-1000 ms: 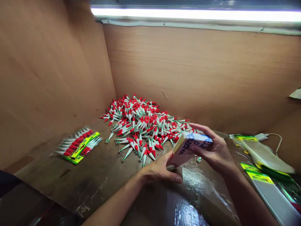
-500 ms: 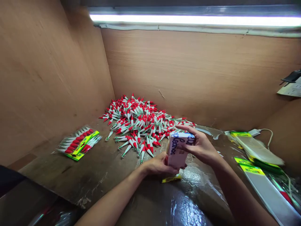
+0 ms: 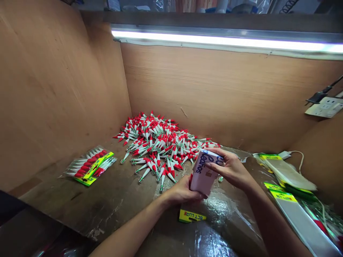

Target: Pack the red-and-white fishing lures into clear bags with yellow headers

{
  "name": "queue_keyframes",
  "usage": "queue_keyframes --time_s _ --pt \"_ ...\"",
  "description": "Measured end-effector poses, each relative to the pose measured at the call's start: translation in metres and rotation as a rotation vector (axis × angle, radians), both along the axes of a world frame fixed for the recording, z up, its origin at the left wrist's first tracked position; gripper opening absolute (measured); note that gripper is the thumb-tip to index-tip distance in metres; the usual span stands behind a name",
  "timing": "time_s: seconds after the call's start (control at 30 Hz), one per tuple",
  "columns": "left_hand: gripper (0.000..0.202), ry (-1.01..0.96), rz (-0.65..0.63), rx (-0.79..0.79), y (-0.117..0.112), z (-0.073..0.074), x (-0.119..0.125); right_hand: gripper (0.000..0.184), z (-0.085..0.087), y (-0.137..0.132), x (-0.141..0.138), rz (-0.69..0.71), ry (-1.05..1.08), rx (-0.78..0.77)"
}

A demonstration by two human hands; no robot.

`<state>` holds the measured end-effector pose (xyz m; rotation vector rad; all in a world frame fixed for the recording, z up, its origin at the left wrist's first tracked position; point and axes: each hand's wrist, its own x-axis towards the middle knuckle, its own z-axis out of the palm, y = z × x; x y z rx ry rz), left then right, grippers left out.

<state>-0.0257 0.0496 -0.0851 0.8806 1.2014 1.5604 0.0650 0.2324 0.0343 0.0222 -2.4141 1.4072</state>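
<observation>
Both my hands hold a small white box point(image 3: 204, 174) with blue handwriting, tilted on end above the table. My left hand point(image 3: 180, 192) grips its lower end with fingers wrapped round. My right hand point(image 3: 230, 168) clasps its upper end from the right. Just below the box, a yellow label card point(image 3: 192, 216) printed "BCT LURE" lies flat on the table. Behind the box spreads a big heap of red-and-white lures point(image 3: 160, 142) with green tips.
A sealed bag of lures point(image 3: 89, 166) lies at the left. Stacks of clear bags with yellow headers point(image 3: 288, 178) sit at the right, near a white plug and cable point(image 3: 291, 154). Brown board walls point(image 3: 59, 89) enclose the table; a wall socket point(image 3: 324, 106) is at right.
The box has turned from lying sideways to standing more upright in my hands. The yellow label card now lies in full view on the table beneath it.
</observation>
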Motion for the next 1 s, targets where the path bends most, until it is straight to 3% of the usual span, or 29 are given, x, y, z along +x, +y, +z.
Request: queue_keyframes --time_s 0.13,0.27,0.37,0.47,0.57,0.7,0.83,1.0 --pt "0.033 0.031 -0.021 -0.058 -0.001 -0.008 -0.003 0.043 -0.003 0.000 0.000 0.085 -0.061 0.021" --pt "0.045 0.057 0.073 -0.064 -0.002 -0.004 -0.001 0.044 -0.005 -0.004 -0.001 0.107 -0.059 0.027" --pt "0.050 0.066 0.078 -0.062 -0.004 0.005 0.001 0.064 -0.003 -0.006 -0.005 0.121 -0.018 -0.144" --pt "0.055 0.025 0.030 -0.018 -0.007 0.010 0.001 0.088 -0.007 -0.006 -0.010 0.256 -0.005 -0.420" --pt "0.058 -0.024 -0.054 -0.019 -0.011 0.011 0.001 0.106 -0.024 -0.004 -0.016 0.412 -0.061 -0.659" --pt "0.061 -0.062 -0.156 -0.037 -0.014 0.011 0.002 0.110 -0.055 0.001 -0.019 0.527 -0.133 -0.753" --pt "0.049 -0.092 -0.222 -0.048 -0.014 0.014 0.004 0.099 -0.065 0.008 -0.019 0.473 -0.095 -0.692" --pt "0.037 -0.083 -0.221 -0.087 -0.014 0.017 0.004 0.103 -0.049 0.014 -0.020 0.140 -0.014 -0.451"
